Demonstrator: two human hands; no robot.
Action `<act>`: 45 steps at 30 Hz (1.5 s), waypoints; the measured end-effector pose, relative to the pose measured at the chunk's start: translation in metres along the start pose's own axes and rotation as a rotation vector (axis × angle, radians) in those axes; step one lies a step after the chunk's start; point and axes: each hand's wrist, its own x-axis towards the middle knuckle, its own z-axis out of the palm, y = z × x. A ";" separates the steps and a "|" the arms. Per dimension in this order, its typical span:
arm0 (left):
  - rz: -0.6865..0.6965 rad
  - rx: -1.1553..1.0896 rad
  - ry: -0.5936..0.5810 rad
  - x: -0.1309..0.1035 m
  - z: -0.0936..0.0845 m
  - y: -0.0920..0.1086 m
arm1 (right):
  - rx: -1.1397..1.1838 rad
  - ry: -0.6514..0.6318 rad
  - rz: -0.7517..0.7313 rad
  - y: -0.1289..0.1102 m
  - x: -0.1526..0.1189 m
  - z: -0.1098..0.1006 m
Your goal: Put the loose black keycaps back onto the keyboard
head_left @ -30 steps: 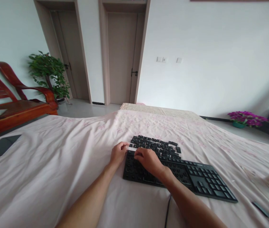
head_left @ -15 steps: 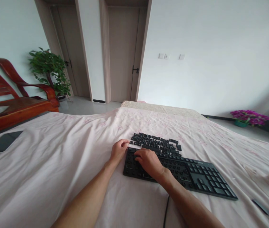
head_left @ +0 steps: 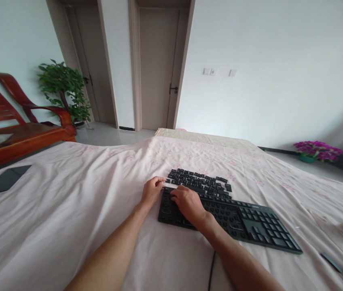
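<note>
over the left part of the black keyboard (head_left: 252,226) is the right hand (head_left: 188,202), fingers curled and drawn in, tips low near the upper rows; whether they grip a key or only touch, i cannot tell. just off the keyboard's far left corner is the left hand (head_left: 152,190), nearly closed, thumb and forefinger together; anything between them is too small to make out. the keyboard lies aslant on the pale cloth (head_left: 123,178), its main section largely stripped of caps, its right-hand block capped. just beyond the keyboard's far edge, loose keycaps (head_left: 189,178) lie in crowded, rough rows, one close to the left hand's fingertips. on the keyboard's near side runs a dark cable (head_left: 210,271); off its right end lies a slim dark object (head_left: 331,262).
</note>
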 end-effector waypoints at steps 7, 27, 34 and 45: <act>0.021 0.029 -0.001 -0.001 0.000 0.000 | -0.077 0.006 -0.054 0.004 -0.001 -0.002; 0.105 0.166 0.001 -0.002 -0.002 -0.003 | -0.003 0.101 -0.011 -0.004 0.007 0.015; 0.108 0.200 0.003 -0.002 -0.003 -0.003 | -0.102 0.034 0.008 -0.014 0.012 0.009; 0.101 0.252 0.011 0.000 -0.004 -0.003 | -0.240 0.005 -0.058 -0.028 0.013 0.005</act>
